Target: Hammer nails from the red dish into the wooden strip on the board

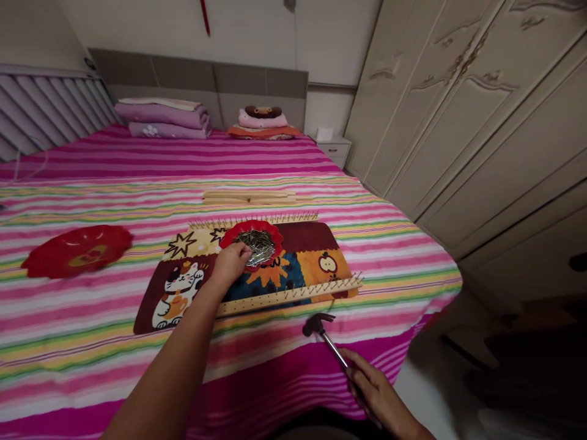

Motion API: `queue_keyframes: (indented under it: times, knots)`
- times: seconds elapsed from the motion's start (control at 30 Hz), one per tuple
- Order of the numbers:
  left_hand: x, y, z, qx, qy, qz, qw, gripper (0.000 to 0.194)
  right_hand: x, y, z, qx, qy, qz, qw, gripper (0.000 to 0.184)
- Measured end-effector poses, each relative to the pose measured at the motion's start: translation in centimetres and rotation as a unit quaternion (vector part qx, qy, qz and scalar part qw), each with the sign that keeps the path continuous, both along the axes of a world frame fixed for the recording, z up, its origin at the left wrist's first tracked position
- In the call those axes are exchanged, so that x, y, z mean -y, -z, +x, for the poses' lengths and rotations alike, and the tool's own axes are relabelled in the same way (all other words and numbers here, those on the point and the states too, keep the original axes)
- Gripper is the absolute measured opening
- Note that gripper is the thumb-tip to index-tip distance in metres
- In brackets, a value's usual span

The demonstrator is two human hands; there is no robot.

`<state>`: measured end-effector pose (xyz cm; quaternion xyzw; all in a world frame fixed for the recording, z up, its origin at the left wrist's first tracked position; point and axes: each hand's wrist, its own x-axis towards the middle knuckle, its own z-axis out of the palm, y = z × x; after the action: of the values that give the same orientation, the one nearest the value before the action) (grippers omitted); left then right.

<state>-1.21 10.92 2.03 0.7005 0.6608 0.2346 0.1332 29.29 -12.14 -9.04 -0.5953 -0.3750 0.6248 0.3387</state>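
My left hand (232, 261) reaches over the near left rim of a scalloped red bowl (279, 235) full of loose nails (260, 244). Its fingers are pinched together at the nails; what lies between them, if anything, is too small to make out. In my right hand (373, 385) is a claw hammer (332, 343), gripped by the handle with its head above the bed's near side. Between the hands runs a wooden strip (261, 302) with nails standing along its right part and small holes along its left. Behind the bowl lies another nail-studded strip (293, 219).
Bowl and strips rest on a patterned mat (156, 275) on a striped bedsheet (394, 263). Bare wooden strips (247, 197) lie farther back. A red dish (77, 250) sits at left. Folded bedding (167, 119) is near the headboard; a wardrobe (440, 79) stands at right.
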Motion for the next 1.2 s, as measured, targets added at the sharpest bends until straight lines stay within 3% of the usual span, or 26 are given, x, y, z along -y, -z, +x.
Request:
queue_keyframes:
  times: [0.17,0.37,0.5,0.67,0.77,0.9,1.03,1.2]
  knots:
    - [0.0,0.3,-0.8,0.207,-0.028,-0.006,0.978,0.014,0.0,0.3,-0.1,0.018,0.001,0.0,1.0,0.061]
    - [0.6,-0.1,-0.8,0.448,-0.031,-0.028,0.893,0.033,-0.1,0.6,0.1,0.022,0.001,0.001,1.0,0.064]
    - [1.4,-1.0,-0.8,0.52,-0.057,-0.065,0.85,0.039,-0.1,-0.1,-0.1,0.027,0.001,-0.008,1.0,0.062]
    - [3.7,-1.9,-0.2,0.557,-0.088,-0.12,0.817,0.043,-0.1,-2.7,-1.0,0.027,0.013,-0.014,0.999,0.057]
    - [5.7,-1.3,0.8,0.54,-0.07,-0.152,0.825,0.036,-0.1,-3.6,-1.3,0.027,0.014,-0.01,0.999,0.054]
    - [7.7,0.9,2.8,0.484,-0.042,-0.175,0.856,0.029,0.0,-3.6,-1.2,0.042,0.017,-0.012,0.999,0.052]
    - [8.4,2.5,4.2,0.437,-0.01,-0.146,0.888,0.022,0.1,-3.3,-1.1,0.054,0.006,-0.003,0.999,0.051]
    - [8.5,3.0,4.5,0.362,0.018,-0.124,0.924,0.017,0.1,-3.2,-1.1,0.062,-0.007,0.007,0.998,0.049]
